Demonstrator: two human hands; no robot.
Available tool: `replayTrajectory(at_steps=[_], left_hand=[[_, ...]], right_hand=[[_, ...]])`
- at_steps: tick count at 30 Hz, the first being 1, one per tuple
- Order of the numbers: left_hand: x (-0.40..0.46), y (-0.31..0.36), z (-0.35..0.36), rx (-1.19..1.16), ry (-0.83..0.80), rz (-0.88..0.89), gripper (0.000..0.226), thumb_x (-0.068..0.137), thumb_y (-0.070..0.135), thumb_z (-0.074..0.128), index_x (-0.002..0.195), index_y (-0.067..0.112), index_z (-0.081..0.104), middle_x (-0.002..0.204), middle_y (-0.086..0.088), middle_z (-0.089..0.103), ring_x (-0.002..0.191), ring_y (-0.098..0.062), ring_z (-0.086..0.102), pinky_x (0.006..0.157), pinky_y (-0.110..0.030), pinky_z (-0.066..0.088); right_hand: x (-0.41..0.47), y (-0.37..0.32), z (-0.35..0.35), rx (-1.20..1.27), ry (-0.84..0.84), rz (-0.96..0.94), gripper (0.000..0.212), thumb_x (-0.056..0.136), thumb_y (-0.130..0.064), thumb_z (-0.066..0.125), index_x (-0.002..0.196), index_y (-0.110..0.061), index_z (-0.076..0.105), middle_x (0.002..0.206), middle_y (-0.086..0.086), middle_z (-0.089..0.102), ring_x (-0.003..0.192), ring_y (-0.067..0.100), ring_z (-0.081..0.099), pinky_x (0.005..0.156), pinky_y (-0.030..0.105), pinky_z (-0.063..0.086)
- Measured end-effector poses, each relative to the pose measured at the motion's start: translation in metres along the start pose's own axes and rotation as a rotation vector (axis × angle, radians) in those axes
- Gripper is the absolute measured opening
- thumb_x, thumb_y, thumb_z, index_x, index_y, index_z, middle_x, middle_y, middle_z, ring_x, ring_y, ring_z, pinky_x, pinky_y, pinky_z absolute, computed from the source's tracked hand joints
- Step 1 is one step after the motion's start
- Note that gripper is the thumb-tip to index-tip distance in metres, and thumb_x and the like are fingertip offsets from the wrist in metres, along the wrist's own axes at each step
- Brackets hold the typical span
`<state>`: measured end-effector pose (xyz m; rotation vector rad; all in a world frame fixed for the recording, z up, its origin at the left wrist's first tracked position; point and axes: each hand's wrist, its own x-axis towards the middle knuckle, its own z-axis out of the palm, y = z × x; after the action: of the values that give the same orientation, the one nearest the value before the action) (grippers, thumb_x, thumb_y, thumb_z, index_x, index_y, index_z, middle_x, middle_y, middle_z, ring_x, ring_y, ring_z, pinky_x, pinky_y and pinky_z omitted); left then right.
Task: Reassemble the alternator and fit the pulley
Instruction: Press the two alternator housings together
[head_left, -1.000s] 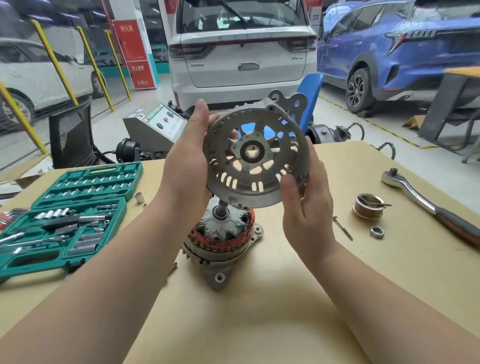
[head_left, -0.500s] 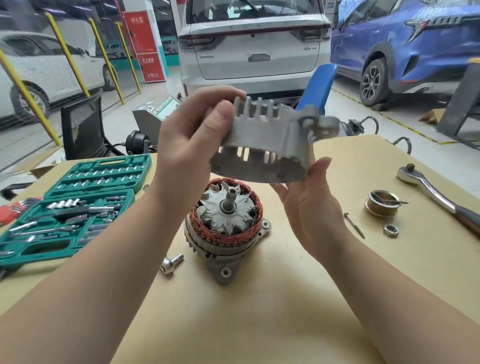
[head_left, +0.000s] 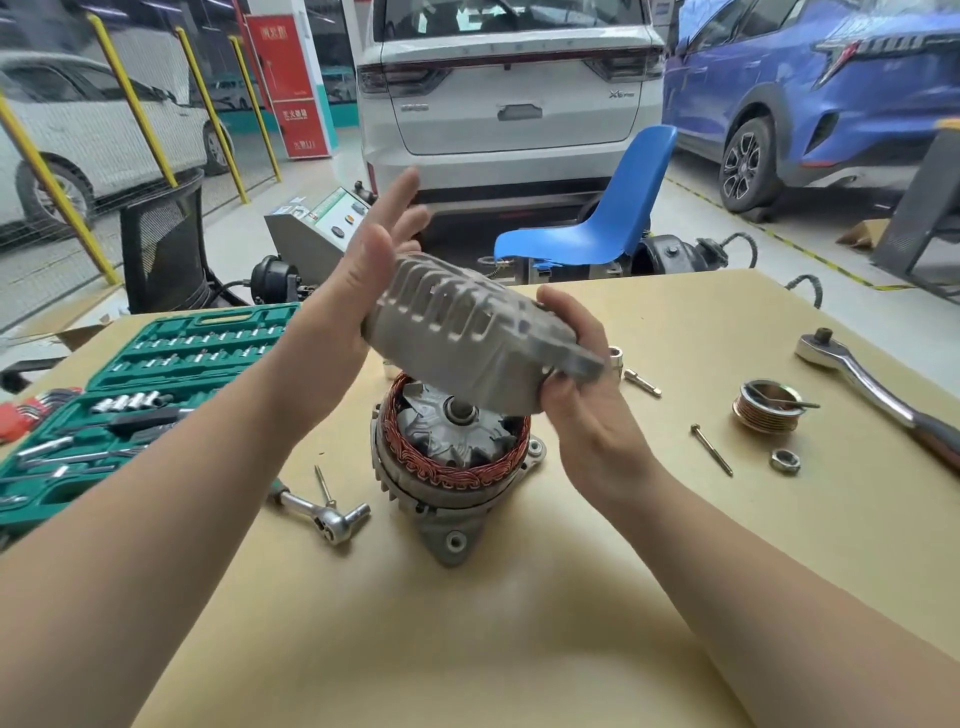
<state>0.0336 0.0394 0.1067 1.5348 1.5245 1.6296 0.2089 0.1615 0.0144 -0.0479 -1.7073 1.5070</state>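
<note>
**Front housing coming down over the rotor shaft**

Half a second back the front housing (head_left: 467, 338) was held level, well above the alternator body; now it sits lower and tilted, its right edge dipping just over the rotor shaft (head_left: 460, 410). Not seated yet: a gap shows between the housing rim and the copper stator windings (head_left: 457, 473).

Step in hand, as I judge it: mating the housing to the alternator body (head_left: 452, 499), which stands upright on the table (head_left: 519, 649) with shaft up. Next move calls for levelling the housing, centring its bearing bore on the shaft, and turning it so the lugs meet those on the body before pressing down.

Fingers:
- Left hand (head_left: 358, 280): palm flat against the housing's left side, fingers straight and splayed upward, gripping nothing. It presses and steadies only.
- Right hand (head_left: 571, 374): fingers curled round the housing's right end near the mounting ear, thumb on top. This hand carries the weight.

Outward: a long through bolt (head_left: 710, 449), a nut (head_left: 784, 461) and the pulley (head_left: 768, 405) lie to the right, well apart from the body; large ratchet (head_left: 872, 387) beyond them. Small ratchet (head_left: 322, 512) lies near left of the body, green socket set (head_left: 130, 395) farther left.
</note>
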Motion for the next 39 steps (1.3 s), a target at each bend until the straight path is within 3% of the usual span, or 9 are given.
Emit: replayTrajectory(at_steps=[2, 4, 8, 12, 17, 22, 27, 32, 39], left_hand=[[-0.003, -0.002, -0.006, -0.055, 0.027, -0.081, 0.105, 0.057, 0.104, 0.059, 0.152, 0.061, 0.044, 0.162, 0.017, 0.049, 0.151, -0.011, 0.048, 0.126, -0.052, 0.038], [-0.007, -0.006, -0.009, -0.081, 0.047, -0.135, 0.112, 0.054, 0.103, 0.064, 0.152, 0.051, 0.049, 0.158, 0.013, 0.055, 0.141, -0.009, 0.058, 0.12, -0.045, 0.046], [-0.016, -0.018, -0.01, -0.105, 0.07, -0.203, 0.099, 0.061, 0.096, 0.07, 0.14, 0.038, 0.061, 0.142, 0.01, 0.071, 0.131, -0.017, 0.068, 0.107, -0.039, 0.057], [-0.02, -0.037, -0.009, -0.128, 0.13, -0.199, 0.072, 0.085, 0.082, 0.066, 0.134, 0.03, 0.074, 0.134, -0.009, 0.075, 0.123, -0.033, 0.073, 0.103, -0.051, 0.061], [-0.027, -0.057, -0.003, -0.209, 0.153, -0.175, 0.056, 0.101, 0.069, 0.056, 0.131, 0.027, 0.076, 0.13, -0.012, 0.077, 0.121, -0.034, 0.074, 0.094, -0.04, 0.063], [-0.026, -0.067, 0.001, -0.284, 0.156, -0.188, 0.05, 0.106, 0.06, 0.052, 0.136, 0.025, 0.073, 0.138, -0.014, 0.072, 0.13, -0.037, 0.068, 0.11, -0.056, 0.055], [-0.023, -0.067, 0.003, -0.252, 0.167, -0.189, 0.047, 0.107, 0.054, 0.05, 0.134, 0.023, 0.073, 0.135, -0.015, 0.073, 0.128, -0.038, 0.069, 0.112, -0.059, 0.05], [-0.021, -0.061, 0.009, -0.273, 0.161, -0.19, 0.043, 0.108, 0.05, 0.046, 0.127, 0.026, 0.077, 0.128, -0.013, 0.077, 0.121, -0.034, 0.073, 0.104, -0.048, 0.06], [-0.018, -0.056, 0.009, -0.244, 0.156, -0.171, 0.047, 0.104, 0.053, 0.049, 0.121, 0.021, 0.078, 0.121, -0.015, 0.078, 0.116, -0.036, 0.075, 0.106, -0.055, 0.056]], right_hand=[[-0.003, 0.006, 0.0, -0.077, -0.065, -0.06, 0.072, 0.093, -0.059, 0.069, 0.153, -0.03, 0.04, 0.164, 0.01, 0.029, 0.153, 0.03, 0.033, 0.121, 0.062, 0.034], [-0.004, 0.01, -0.004, -0.23, -0.114, -0.103, 0.072, 0.094, -0.052, 0.07, 0.156, -0.034, 0.038, 0.168, 0.002, 0.02, 0.158, 0.025, 0.023, 0.124, 0.058, 0.029], [-0.003, 0.01, -0.014, -0.513, -0.159, -0.175, 0.082, 0.088, -0.021, 0.079, 0.156, -0.04, 0.036, 0.17, -0.005, 0.017, 0.16, 0.02, 0.017, 0.126, 0.043, 0.03], [-0.007, 0.013, -0.013, -0.625, -0.209, -0.229, 0.09, 0.079, -0.007, 0.088, 0.155, -0.021, 0.042, 0.169, 0.001, 0.023, 0.157, 0.022, 0.025, 0.122, 0.04, 0.036], [-0.006, 0.008, -0.019, -0.616, -0.221, -0.274, 0.088, 0.073, -0.005, 0.093, 0.15, -0.006, 0.05, 0.165, 0.009, 0.033, 0.154, 0.026, 0.033, 0.122, 0.038, 0.037], [-0.005, 0.004, -0.02, -0.669, -0.235, -0.298, 0.09, 0.072, -0.013, 0.097, 0.149, -0.004, 0.051, 0.163, 0.013, 0.035, 0.152, 0.027, 0.036, 0.121, 0.037, 0.036], [-0.002, 0.001, -0.028, -0.689, -0.242, -0.271, 0.096, 0.07, -0.011, 0.097, 0.152, -0.006, 0.048, 0.164, 0.012, 0.03, 0.153, 0.025, 0.034, 0.12, 0.027, 0.034], [-0.002, 0.002, -0.029, -0.691, -0.248, -0.223, 0.1, 0.069, -0.012, 0.099, 0.154, -0.01, 0.047, 0.166, 0.009, 0.028, 0.155, 0.019, 0.03, 0.12, 0.022, 0.032], [-0.007, -0.002, -0.029, -0.673, -0.243, -0.131, 0.109, 0.07, -0.028, 0.097, 0.161, -0.019, 0.037, 0.174, 0.001, 0.012, 0.152, -0.004, 0.029, 0.114, 0.009, 0.029]])
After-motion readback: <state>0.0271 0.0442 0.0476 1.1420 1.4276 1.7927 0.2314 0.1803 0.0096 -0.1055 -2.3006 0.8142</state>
